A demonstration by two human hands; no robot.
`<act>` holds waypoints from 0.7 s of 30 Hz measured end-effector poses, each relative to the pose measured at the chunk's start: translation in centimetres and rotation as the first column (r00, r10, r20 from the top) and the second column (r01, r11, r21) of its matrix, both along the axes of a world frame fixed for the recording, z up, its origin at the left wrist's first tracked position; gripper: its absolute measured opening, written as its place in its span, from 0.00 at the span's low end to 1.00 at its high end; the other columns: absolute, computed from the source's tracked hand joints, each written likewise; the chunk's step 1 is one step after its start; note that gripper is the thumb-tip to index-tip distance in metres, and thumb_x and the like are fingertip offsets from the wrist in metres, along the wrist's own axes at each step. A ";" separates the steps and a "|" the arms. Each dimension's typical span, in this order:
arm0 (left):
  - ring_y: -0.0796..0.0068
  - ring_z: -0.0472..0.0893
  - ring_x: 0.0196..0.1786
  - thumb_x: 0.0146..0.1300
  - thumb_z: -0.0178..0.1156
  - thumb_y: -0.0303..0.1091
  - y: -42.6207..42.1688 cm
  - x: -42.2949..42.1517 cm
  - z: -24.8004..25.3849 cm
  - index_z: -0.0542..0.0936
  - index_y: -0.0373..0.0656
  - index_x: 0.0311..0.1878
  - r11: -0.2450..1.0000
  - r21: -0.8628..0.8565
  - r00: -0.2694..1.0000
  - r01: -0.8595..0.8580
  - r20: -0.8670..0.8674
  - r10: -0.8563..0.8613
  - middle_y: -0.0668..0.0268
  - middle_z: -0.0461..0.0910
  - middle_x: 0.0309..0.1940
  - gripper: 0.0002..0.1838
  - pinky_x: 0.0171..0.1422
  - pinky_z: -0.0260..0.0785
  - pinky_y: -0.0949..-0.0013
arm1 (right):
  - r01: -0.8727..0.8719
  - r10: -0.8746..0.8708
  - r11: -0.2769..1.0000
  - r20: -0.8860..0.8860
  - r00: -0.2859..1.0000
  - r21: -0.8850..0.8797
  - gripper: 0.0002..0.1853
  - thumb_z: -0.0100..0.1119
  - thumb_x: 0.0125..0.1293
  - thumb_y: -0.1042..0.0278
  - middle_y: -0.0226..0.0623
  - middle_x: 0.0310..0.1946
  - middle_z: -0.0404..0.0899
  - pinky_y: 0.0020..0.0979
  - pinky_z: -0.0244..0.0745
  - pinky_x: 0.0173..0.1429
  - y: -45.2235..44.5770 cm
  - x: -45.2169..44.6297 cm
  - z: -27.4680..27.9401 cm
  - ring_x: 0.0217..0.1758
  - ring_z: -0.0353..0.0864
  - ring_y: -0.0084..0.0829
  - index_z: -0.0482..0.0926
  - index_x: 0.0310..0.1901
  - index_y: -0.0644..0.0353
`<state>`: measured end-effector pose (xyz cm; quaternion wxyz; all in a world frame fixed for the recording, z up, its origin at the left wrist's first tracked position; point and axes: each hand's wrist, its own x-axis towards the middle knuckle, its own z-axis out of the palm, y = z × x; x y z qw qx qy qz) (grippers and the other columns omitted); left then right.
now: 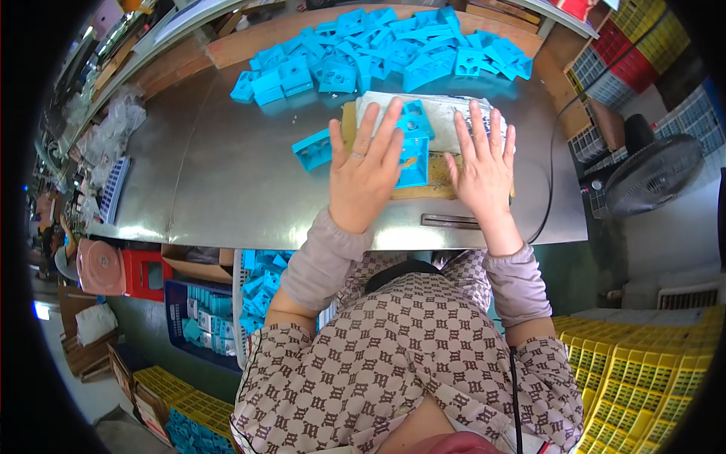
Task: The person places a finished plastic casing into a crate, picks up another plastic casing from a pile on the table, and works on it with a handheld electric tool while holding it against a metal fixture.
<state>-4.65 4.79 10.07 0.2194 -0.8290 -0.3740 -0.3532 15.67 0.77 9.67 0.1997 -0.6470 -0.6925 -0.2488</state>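
My left hand (366,170) is spread flat over the left part of a work pad, its fingers apart and nothing gripped. Just right of it lies a blue box-shaped plastic part (413,165), with another blue part with round holes (414,119) behind it. A third blue part (311,150) is left of the hand, partly hidden by it. My right hand (484,166) is also spread, above the right side of a pale folded cloth (446,121). Under the cloth is a yellowish board (435,188). Whether the palms touch anything is hidden.
A heap of blue plastic parts (378,49) covers the back of the metal table (227,174). A dark flat bar (450,221) lies near the front edge. A black cable (551,174) and a fan (654,175) are at right. Crates of parts (175,318) stand below left.
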 end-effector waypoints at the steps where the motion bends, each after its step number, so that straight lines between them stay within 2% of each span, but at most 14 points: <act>1: 0.58 0.57 0.76 0.46 0.71 0.37 -0.1 -0.1 0.0 0.80 0.48 0.50 1.000 -0.010 1.000 0.002 0.003 -0.002 0.66 0.61 0.73 0.24 0.76 0.35 0.36 | -0.002 0.002 1.000 -0.006 1.000 0.006 0.39 0.63 0.60 0.55 0.32 0.76 0.51 0.48 0.38 0.80 -0.1 -0.1 0.4 0.79 0.47 0.39 0.60 0.73 0.46; 4: 0.56 0.56 0.76 0.45 0.72 0.37 -0.4 -0.4 0.3 0.80 0.48 0.50 0.999 -0.038 1.000 0.007 0.014 -0.007 0.63 0.61 0.73 0.25 0.77 0.33 0.36 | -0.035 0.037 0.996 -0.026 0.999 0.079 0.39 0.63 0.59 0.55 0.31 0.77 0.51 0.49 0.37 0.79 -0.6 -0.2 1.4 0.80 0.47 0.38 0.60 0.73 0.45; 5: 0.55 0.55 0.77 0.45 0.73 0.37 -0.5 -0.4 0.3 0.80 0.48 0.50 0.999 -0.050 1.000 0.008 0.019 -0.007 0.63 0.61 0.73 0.26 0.77 0.32 0.36 | -0.064 0.070 0.991 -0.050 0.996 0.114 0.40 0.62 0.60 0.57 0.36 0.77 0.49 0.49 0.36 0.79 -0.9 -0.3 2.0 0.80 0.44 0.43 0.58 0.73 0.50; 8: 0.53 0.54 0.77 0.45 0.73 0.38 -1.0 -0.5 0.5 0.80 0.47 0.50 0.999 -0.051 0.999 0.019 0.045 -0.016 0.61 0.60 0.73 0.26 0.77 0.31 0.36 | -0.149 0.215 0.956 -0.259 0.942 0.253 0.41 0.60 0.61 0.61 0.45 0.77 0.47 0.50 0.35 0.79 -1.9 -0.4 4.3 0.80 0.42 0.51 0.54 0.74 0.58; 9: 0.53 0.54 0.77 0.45 0.73 0.38 -1.3 -0.5 0.6 0.80 0.47 0.50 0.997 -0.071 0.999 0.024 0.050 -0.020 0.61 0.60 0.73 0.26 0.77 0.32 0.36 | -0.209 0.302 0.934 -0.327 0.895 0.290 0.39 0.53 0.66 0.62 0.53 0.76 0.46 0.49 0.34 0.79 -2.1 -0.2 4.8 0.80 0.40 0.55 0.50 0.73 0.67; 11: 0.53 0.53 0.77 0.45 0.73 0.38 -1.7 -0.3 1.1 0.80 0.47 0.50 0.994 -0.106 0.998 0.032 0.062 -0.026 0.61 0.60 0.73 0.25 0.76 0.33 0.35 | -0.295 0.521 0.828 -0.459 0.720 0.476 0.37 0.48 0.69 0.60 0.54 0.76 0.46 0.48 0.35 0.79 -2.0 -0.2 5.1 0.80 0.40 0.53 0.48 0.73 0.70; 14: 0.52 0.53 0.77 0.46 0.73 0.38 -2.1 -0.2 1.3 0.80 0.46 0.49 0.994 -0.099 0.996 0.045 0.082 -0.037 0.60 0.60 0.73 0.25 0.76 0.35 0.35 | -0.329 0.619 0.774 -0.537 0.573 0.540 0.36 0.40 0.72 0.57 0.55 0.75 0.46 0.46 0.38 0.79 -3.1 0.1 6.2 0.80 0.42 0.50 0.46 0.73 0.74; 15: 0.52 0.53 0.77 0.46 0.73 0.38 -2.1 -0.1 1.4 0.80 0.46 0.49 0.995 -0.091 0.996 0.050 0.081 -0.042 0.60 0.60 0.73 0.25 0.76 0.35 0.34 | -0.347 0.648 0.743 -0.483 0.588 0.573 0.36 0.41 0.72 0.58 0.55 0.75 0.45 0.46 0.38 0.79 -3.1 0.1 6.5 0.80 0.42 0.50 0.46 0.73 0.74; 18: 0.52 0.54 0.76 0.47 0.73 0.39 -2.3 -0.1 1.6 0.80 0.45 0.49 0.995 -0.079 0.995 0.062 0.079 -0.056 0.60 0.60 0.72 0.25 0.75 0.37 0.34 | -0.334 0.663 0.716 -0.446 0.602 0.614 0.35 0.43 0.72 0.59 0.55 0.73 0.51 0.45 0.43 0.77 -2.9 0.2 6.4 0.78 0.49 0.49 0.49 0.72 0.73; 21: 0.52 0.59 0.73 0.46 0.74 0.39 -2.3 0.0 2.6 0.79 0.45 0.49 0.992 -0.072 0.987 0.104 0.131 -0.094 0.59 0.65 0.68 0.25 0.74 0.42 0.36 | -0.302 0.607 0.790 -0.609 0.510 0.534 0.32 0.47 0.71 0.62 0.53 0.68 0.61 0.42 0.51 0.74 -2.5 0.3 5.1 0.73 0.59 0.46 0.54 0.71 0.71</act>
